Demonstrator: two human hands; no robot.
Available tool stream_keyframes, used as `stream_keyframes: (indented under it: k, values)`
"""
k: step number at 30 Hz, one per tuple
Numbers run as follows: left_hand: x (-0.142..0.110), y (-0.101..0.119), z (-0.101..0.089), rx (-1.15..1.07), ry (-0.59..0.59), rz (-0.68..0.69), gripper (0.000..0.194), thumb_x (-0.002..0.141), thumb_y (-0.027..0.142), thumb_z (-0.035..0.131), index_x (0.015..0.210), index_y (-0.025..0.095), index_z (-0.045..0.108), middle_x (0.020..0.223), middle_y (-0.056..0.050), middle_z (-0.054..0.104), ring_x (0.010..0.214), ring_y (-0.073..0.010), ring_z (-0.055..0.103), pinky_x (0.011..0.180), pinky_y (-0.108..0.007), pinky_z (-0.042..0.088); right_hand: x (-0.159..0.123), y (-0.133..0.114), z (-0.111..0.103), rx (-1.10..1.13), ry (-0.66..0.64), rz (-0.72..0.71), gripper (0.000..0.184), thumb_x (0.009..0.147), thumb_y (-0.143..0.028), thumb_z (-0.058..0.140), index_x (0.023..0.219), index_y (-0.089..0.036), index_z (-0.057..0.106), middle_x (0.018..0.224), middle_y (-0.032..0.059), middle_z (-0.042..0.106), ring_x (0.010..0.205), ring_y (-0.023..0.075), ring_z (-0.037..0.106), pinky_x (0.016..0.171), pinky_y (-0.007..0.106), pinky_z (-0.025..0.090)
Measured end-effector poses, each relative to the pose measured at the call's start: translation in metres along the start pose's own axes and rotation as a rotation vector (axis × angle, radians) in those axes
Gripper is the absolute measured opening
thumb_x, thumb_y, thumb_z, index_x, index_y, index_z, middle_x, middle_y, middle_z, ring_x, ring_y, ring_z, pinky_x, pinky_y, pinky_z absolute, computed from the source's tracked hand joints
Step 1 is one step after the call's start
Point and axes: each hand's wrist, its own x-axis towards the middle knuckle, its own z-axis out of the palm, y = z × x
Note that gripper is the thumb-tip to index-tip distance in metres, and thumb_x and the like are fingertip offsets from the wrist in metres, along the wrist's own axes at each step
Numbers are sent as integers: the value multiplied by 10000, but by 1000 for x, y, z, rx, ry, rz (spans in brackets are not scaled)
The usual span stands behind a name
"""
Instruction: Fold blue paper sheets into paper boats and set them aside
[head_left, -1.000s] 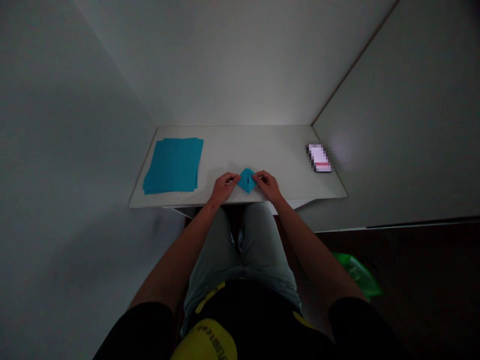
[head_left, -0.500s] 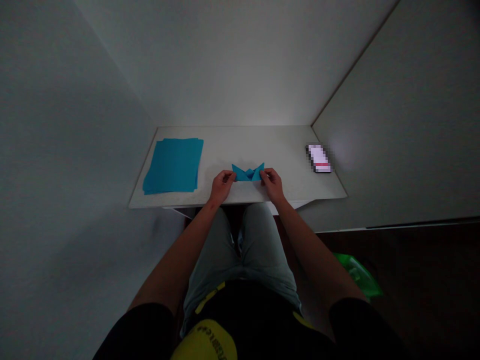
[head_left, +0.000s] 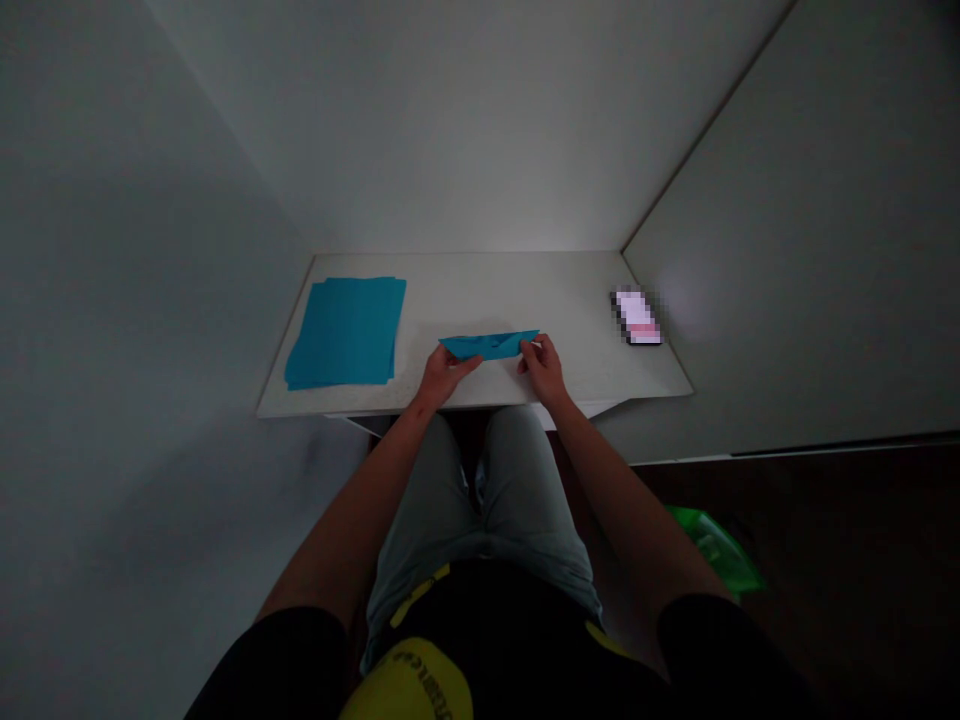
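Note:
A folded blue paper boat (head_left: 491, 346), long and narrow with pointed ends, is held just above the white table (head_left: 517, 280). My left hand (head_left: 444, 374) grips its left part, the thumb along the lower edge and the other fingers partly hidden behind the paper. At the right end, my right hand (head_left: 544, 368) pinches the paper between thumb and fingers. The middle peak of the boat is hardly visible from this angle.
On the table's left side lies a stack of blue paper sheets (head_left: 349, 330). A phone (head_left: 636, 316) with a lit, blurred screen is near the right edge. Walls enclose the table at the back and sides. Something green (head_left: 716, 550) lies on the floor at right.
The paper boat has been spread wider and tilted, so its ends reach further out and the middle peak no longer stands out. My left thumb has moved right along its lower edge.

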Motion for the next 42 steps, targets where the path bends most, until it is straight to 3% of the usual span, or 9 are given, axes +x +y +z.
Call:
stream_keyframes:
  k: [3, 6, 8, 13, 18, 24, 30, 36, 42]
  values:
    - [-3, 5, -2, 64, -33, 2, 429, 723, 535, 930, 967, 219, 773, 1021, -59, 824, 1007, -290, 764, 962, -447, 616, -2, -4, 0, 31, -64, 0, 585, 808, -793, 747, 994, -284, 525, 728, -55, 592, 600, 149, 565, 580, 290, 516]
    - [-5, 6, -3, 124, -23, -39, 379, 748, 587, 889, 826, 232, 781, 860, -23, 804, 910, -279, 757, 930, -447, 624, -4, -9, -1, 17, -128, 22, 632, 646, -730, 903, 953, -252, 625, 757, -34, 642, 677, 165, 593, 641, 303, 531]
    - [-6, 7, -2, 144, -34, -49, 388, 741, 603, 887, 805, 234, 784, 826, -17, 796, 909, -278, 756, 955, -448, 617, -6, -11, -2, -42, -174, 53, 609, 614, -717, 919, 874, -224, 673, 733, -26, 640, 691, 170, 580, 654, 306, 508]
    - [-8, 10, 0, 66, 81, -60, 442, 802, 618, 855, 954, 205, 816, 1024, -83, 836, 1148, -325, 734, 1084, -468, 558, -7, -13, -4, -157, -174, 63, 592, 732, -791, 784, 703, -208, 681, 653, -17, 597, 665, 169, 535, 656, 309, 454]
    - [-4, 9, -2, 65, 170, -124, 459, 879, 634, 778, 897, 175, 774, 895, -67, 793, 977, -271, 721, 903, -374, 580, -6, -16, -5, -286, -189, 92, 763, 870, -905, 515, 677, -203, 743, 541, 2, 526, 599, 191, 543, 658, 335, 447]
    - [-1, 10, -5, 54, 241, -82, 518, 1041, 653, 562, 915, 180, 732, 845, -56, 733, 825, -206, 677, 756, -308, 545, -6, -10, -7, -242, -56, 138, 851, 958, -912, 322, 570, -224, 639, 567, 64, 592, 664, 236, 641, 814, 389, 540]
    - [-8, 11, 1, 103, 272, -44, 603, 1066, 734, 452, 907, 203, 689, 652, -12, 642, 651, -185, 630, 675, -305, 511, -6, -9, -6, -156, -29, 88, 900, 975, -917, 292, 1010, -189, 821, 603, 23, 590, 669, 238, 630, 736, 374, 535]
    - [-10, 10, 0, 83, 330, -22, 608, 1058, 770, 423, 899, 219, 625, 575, 21, 588, 560, -168, 616, 624, -293, 499, -2, -6, -10, -41, 115, 26, 863, 1036, -842, 235, 1166, -191, 786, 741, 35, 624, 605, 180, 547, 604, 326, 479]
    - [-8, 11, -1, 37, 288, -7, 577, 1078, 729, 428, 862, 225, 606, 586, 12, 608, 559, -168, 631, 594, -286, 512, -6, -5, -11, -30, -10, -87, 574, 1007, -735, 565, 1280, -252, 713, 848, 16, 658, 606, 160, 539, 588, 316, 490]
